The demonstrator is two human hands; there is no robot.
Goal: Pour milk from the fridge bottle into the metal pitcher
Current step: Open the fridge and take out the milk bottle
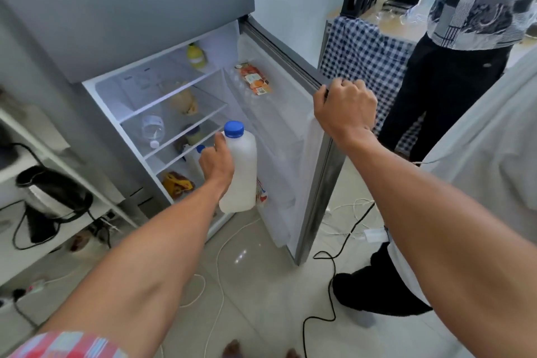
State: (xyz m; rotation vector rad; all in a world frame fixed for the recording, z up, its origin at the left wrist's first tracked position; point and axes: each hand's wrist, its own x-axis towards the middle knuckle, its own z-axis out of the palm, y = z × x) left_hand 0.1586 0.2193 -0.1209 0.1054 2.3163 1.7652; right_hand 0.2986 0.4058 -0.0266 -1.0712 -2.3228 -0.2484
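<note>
A white plastic milk bottle (242, 171) with a blue cap is upright in front of the open fridge (162, 96), held off the shelves. My left hand (216, 163) grips its side below the neck. My right hand (344, 109) is closed over the top edge of the open fridge door (316, 183). A second blue-capped bottle (195, 157) stands on a lower shelf behind my left hand. No metal pitcher is in view.
Fridge shelves hold a yellow bottle (196, 55), a clear water bottle (153, 129) and food packs. An electric kettle (50, 195) sits on a white shelf at left. Cables (328, 293) trail over the tiled floor. Another person (453, 73) stands behind the door by a checkered-cloth table (360, 49).
</note>
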